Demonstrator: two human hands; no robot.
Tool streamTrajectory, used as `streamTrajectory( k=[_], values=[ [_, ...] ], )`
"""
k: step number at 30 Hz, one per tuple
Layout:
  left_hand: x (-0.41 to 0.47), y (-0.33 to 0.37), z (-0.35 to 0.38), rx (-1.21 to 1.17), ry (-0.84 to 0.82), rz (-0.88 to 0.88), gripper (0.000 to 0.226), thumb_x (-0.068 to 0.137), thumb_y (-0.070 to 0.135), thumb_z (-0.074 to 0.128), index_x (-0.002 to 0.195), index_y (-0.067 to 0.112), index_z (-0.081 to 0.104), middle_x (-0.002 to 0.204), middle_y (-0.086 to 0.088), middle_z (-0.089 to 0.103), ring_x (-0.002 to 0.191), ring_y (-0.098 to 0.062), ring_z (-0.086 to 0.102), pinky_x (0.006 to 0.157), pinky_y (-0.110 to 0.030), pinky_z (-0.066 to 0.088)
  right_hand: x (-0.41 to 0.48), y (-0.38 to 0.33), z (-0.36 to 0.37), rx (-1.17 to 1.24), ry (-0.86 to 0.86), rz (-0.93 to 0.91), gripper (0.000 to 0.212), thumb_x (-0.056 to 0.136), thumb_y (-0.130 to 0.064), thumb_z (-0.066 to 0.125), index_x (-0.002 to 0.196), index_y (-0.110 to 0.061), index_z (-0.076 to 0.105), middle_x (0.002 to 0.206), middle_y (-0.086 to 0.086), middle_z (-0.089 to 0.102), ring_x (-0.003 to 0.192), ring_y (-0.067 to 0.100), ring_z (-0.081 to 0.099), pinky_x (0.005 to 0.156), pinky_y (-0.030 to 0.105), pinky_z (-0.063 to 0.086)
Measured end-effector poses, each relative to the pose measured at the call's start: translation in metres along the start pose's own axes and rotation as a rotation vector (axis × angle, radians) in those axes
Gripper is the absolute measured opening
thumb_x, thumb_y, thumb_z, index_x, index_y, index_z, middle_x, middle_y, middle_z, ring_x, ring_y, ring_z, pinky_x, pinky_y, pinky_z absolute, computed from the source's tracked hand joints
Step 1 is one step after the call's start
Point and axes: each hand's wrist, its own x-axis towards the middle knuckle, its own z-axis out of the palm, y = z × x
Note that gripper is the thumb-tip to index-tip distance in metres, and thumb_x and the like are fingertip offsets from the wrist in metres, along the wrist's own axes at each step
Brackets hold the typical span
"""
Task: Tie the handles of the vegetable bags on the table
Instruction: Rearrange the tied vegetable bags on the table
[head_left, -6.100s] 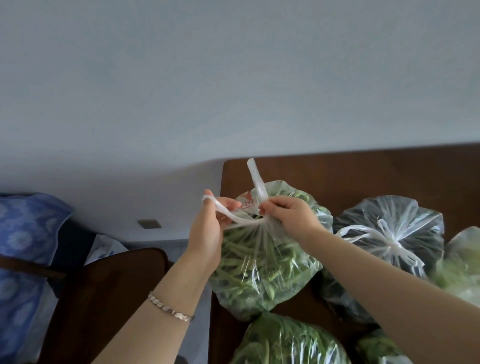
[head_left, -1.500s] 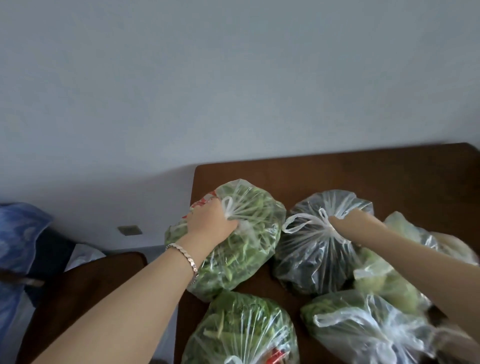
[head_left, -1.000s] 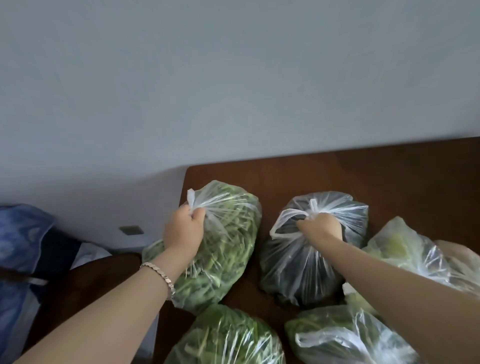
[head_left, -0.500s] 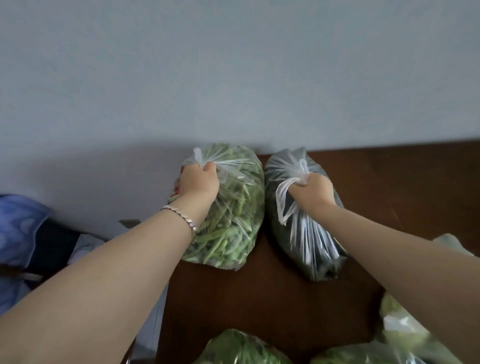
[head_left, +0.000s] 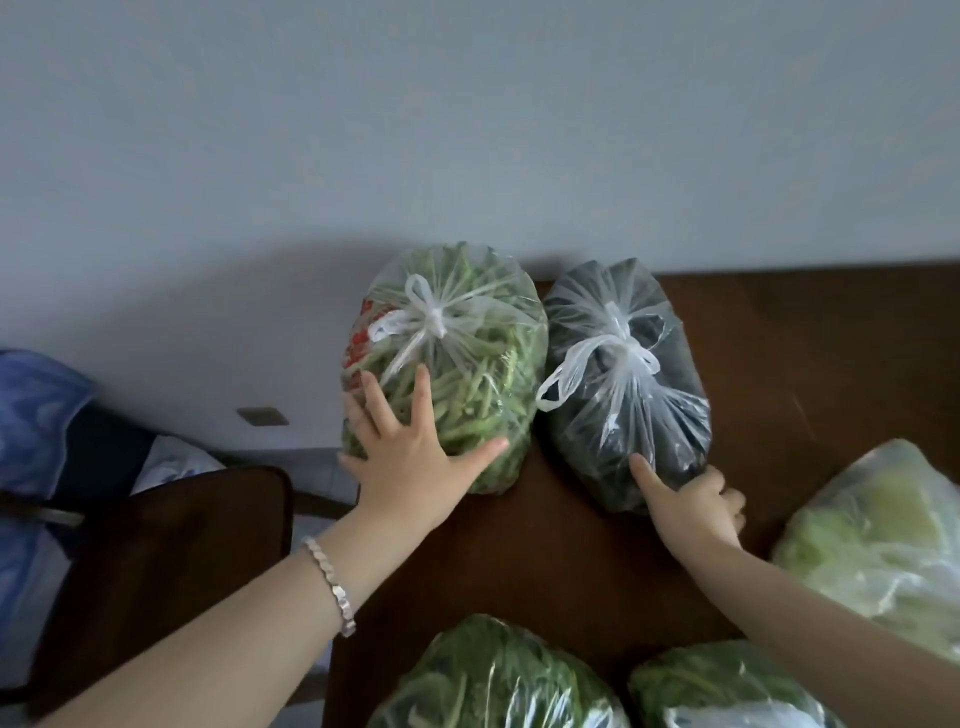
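Just let go: left hand lies spread on the green-bean bag, and right hand loosely touches the dark bag. Both are tied, so it is likely time to move on.

Left hand flat on bean bag; right hand against dark bag
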Motion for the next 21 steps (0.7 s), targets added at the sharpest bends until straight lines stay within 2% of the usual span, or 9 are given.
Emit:
streamTrajectory(
  k=[3,5,10,12,14,16,17,19,21],
  values=[
    [-0.002,0.001,0.010,0.034,0.016,0.013,0.106,0.068,0.082,0.043,0.143,0.038,-0.016,0.151,-0.011,-0.029,0.139,-0.038,-0.022,0.109,-0.065,0.015,-0.011,-0.007,0.008,0.050,-0.066,-0.072,0.070,0.088,-0.039,0.057,0.140,-0.006,0.024,0.141,0.022,0.020,0.102,0.036,0.047,0.095,0.040,0.039],
    [-0.001,0.003,0.006,0.018,0.036,0.002,0.099,0.072,0.077,0.045,0.144,0.039,-0.011,0.153,-0.011,-0.024,0.140,-0.038,-0.019,0.110,-0.063,0.017,-0.015,-0.015,0.009,0.050,-0.071,-0.112,0.061,0.090,-0.030,0.056,0.138,-0.005,0.027,0.141,0.022,0.018,0.087,0.031,0.044,0.093,0.040,0.041],
    [0.001,0.015,-0.005,-0.001,-0.094,-0.083,0.097,0.077,0.071,0.049,0.144,0.038,-0.014,0.153,-0.011,-0.025,0.141,-0.036,-0.020,0.111,-0.062,0.017,-0.009,-0.012,-0.007,0.054,-0.163,-0.172,0.071,0.083,-0.023,0.065,0.142,-0.014,0.026,0.138,0.018,0.027,0.101,0.033,0.055,0.095,0.042,0.047],
    [-0.008,0.018,-0.011,0.036,-0.115,-0.076,0.092,0.084,0.062,0.048,0.145,0.034,-0.015,0.152,-0.014,-0.028,0.141,-0.037,-0.020,0.113,-0.060,0.013,-0.013,-0.004,-0.017,0.043,-0.233,-0.167,0.071,0.077,-0.020,0.070,0.138,-0.015,0.033,0.121,0.016,0.048,0.091,0.029,0.060,0.082,0.039,0.054],
    [-0.023,0.020,-0.016,0.058,-0.150,-0.072,0.087,0.089,0.049,0.048,0.147,0.029,-0.014,0.153,-0.016,-0.024,0.143,-0.036,-0.013,0.115,-0.055,0.011,-0.019,0.005,-0.027,0.042,-0.256,-0.231,0.051,0.075,-0.014,0.069,0.120,-0.008,0.047,0.085,0.009,0.059,0.067,0.022,0.058,0.063,0.033,0.050],
    [-0.044,0.022,-0.017,0.059,-0.211,-0.057,0.079,0.090,0.043,0.045,0.149,0.025,-0.004,0.156,-0.016,-0.005,0.143,-0.035,0.010,0.113,-0.050,0.023,-0.036,0.016,-0.041,0.002,-0.188,-0.319,0.019,0.077,-0.010,0.067,0.091,-0.006,0.055,0.066,0.004,0.059,0.055,0.018,0.053,0.060,0.032,0.045],
    [-0.061,0.022,-0.018,0.072,-0.237,-0.028,0.072,0.090,0.043,0.044,0.148,0.021,0.008,0.153,-0.017,0.012,0.137,-0.035,0.027,0.108,-0.047,0.032,-0.050,0.025,-0.050,-0.051,-0.176,-0.359,0.013,0.079,-0.012,0.065,0.075,-0.009,0.053,0.062,0.003,0.059,0.052,0.015,0.051,0.061,0.030,0.045],
    [-0.088,0.020,-0.016,0.113,-0.285,0.048,0.053,0.090,0.043,0.042,0.132,0.012,0.040,0.136,-0.014,0.044,0.116,-0.033,0.050,0.097,-0.044,0.044,-0.067,0.037,-0.061,-0.157,-0.211,-0.431,0.033,0.083,-0.015,0.062,0.054,-0.013,0.047,0.057,0.002,0.059,0.048,0.012,0.049,0.057,0.026,0.043],
    [-0.125,0.014,-0.015,0.138,-0.351,0.098,0.042,0.090,0.042,0.042,0.113,0.009,0.053,0.119,-0.013,0.058,0.103,-0.031,0.059,0.087,-0.039,0.048,-0.091,0.053,-0.072,-0.263,-0.257,-0.472,0.039,0.084,-0.016,0.062,0.047,-0.015,0.046,0.055,0.001,0.056,0.049,0.012,0.047,0.053,0.023,0.039]
  ],
)
